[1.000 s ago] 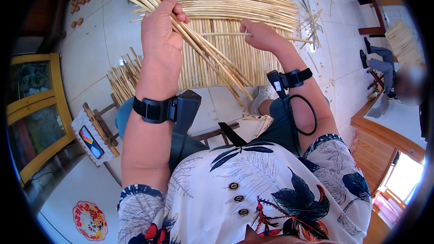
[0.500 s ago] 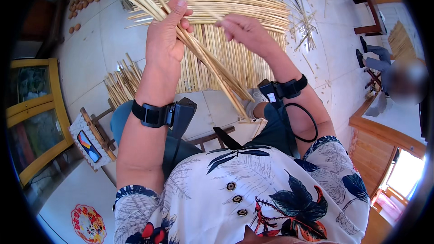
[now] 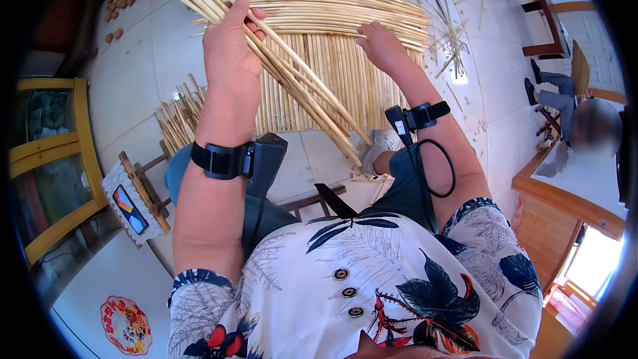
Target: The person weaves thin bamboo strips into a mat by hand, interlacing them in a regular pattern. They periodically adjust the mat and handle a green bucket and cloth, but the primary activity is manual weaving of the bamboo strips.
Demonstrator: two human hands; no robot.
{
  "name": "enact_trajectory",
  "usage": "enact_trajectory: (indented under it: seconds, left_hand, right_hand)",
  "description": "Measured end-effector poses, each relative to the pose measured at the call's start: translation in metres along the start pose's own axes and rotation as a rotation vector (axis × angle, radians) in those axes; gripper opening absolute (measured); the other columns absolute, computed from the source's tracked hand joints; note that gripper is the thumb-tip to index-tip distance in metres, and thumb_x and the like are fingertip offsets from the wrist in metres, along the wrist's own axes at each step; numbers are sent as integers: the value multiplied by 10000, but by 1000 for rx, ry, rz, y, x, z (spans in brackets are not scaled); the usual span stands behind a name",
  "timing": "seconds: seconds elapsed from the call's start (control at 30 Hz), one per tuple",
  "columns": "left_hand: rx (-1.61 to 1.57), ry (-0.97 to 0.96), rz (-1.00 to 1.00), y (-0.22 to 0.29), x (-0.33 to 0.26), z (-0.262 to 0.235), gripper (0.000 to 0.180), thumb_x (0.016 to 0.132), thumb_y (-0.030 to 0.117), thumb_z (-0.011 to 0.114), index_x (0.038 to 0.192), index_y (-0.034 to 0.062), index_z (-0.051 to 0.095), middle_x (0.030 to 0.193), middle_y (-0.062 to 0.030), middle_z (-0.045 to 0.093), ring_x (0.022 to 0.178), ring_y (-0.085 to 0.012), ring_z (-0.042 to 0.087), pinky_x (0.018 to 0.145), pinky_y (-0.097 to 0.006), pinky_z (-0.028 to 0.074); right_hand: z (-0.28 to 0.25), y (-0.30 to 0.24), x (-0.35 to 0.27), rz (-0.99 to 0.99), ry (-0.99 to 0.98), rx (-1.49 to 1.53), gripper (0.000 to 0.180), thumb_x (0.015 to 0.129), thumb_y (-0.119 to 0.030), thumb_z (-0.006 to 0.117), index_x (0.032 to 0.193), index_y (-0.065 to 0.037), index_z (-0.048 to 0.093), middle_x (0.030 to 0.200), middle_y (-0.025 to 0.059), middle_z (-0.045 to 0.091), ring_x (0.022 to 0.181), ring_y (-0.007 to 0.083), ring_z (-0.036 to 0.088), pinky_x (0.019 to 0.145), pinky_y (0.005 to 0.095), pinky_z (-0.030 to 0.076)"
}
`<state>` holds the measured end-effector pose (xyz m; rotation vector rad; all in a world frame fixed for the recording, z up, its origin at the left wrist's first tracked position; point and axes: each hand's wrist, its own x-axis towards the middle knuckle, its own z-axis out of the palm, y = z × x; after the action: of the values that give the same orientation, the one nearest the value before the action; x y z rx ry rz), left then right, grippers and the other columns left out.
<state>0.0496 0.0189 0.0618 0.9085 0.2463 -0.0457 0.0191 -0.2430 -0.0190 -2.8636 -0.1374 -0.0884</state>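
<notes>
Largest is the lengthwise row (image 3: pixel 339 72) of pale stalks laid side by side on the tiled floor (image 3: pixel 169 46), with a crosswise layer (image 3: pixel 325 10) over its far part. At the left edge stands a yellow-framed cabinet (image 3: pixel 84 116); things show behind its glass panes, too dim to name. A stack of stalks (image 3: pixel 176 119) fans out left of the row. Smaller again is the held bundle (image 3: pixel 282 71), slanting over the row and the layer, its lower ends hanging free past the row's near edge. These stalks look light and dry, stiff along their length with a little spring — likely to crack under a sharp bend, and smooth enough to slide past one another. A wrap around the middle, where the left hand (image 3: pixel 231 36) has them, should balance best; a single stalk would come away easily by pinching one end. The left fingers close around the bundle; the right hand (image 3: pixel 383 46) is at the crosswise layer, fingers bent — whether they grip a stalk, I cannot tell.
</notes>
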Motion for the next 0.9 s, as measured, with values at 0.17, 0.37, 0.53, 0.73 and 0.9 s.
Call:
enact_trajectory:
  seconds: [0.17,0.37,0.53,0.73,0.9]
  left_hand:
    - [9,48,34,7,-6,5,154,780,125,642,801,56,506,608,-59,546,530,-94,460,486,-226,376]
    - [-20,48,27,12,-8,9,176,745,95,672,794,54,508,608,-72,547,537,-130,481,485,-266,372]
    - [-8,54,22,15,-11,10,171,752,92,669,810,50,513,615,-68,545,561,-139,502,512,-266,389]
    - [-47,48,34,14,-14,11,137,769,60,644,826,52,520,630,-50,528,590,-139,512,549,-264,407]
    - [-77,30,41,9,-5,2,135,777,58,634,802,57,501,622,-43,515,557,-140,503,517,-267,427]
  right_hand:
    - [22,8,-5,-32,-18,-60,275,789,-118,544,1045,-19,524,1047,181,515,1023,336,473,842,406,414]
    - [30,16,-5,-130,53,-191,187,744,-61,547,929,-33,536,936,178,513,936,335,492,785,411,438]
    - [36,12,-8,-80,-28,-216,147,728,0,497,864,-32,544,889,162,508,904,330,502,735,408,461]
    - [22,-9,-8,-13,-297,-254,185,723,-33,507,906,-36,541,945,166,535,908,331,524,747,409,461]
    - [-5,-30,-8,-39,-278,57,153,749,-79,513,899,-46,504,861,164,593,823,339,567,725,407,448]
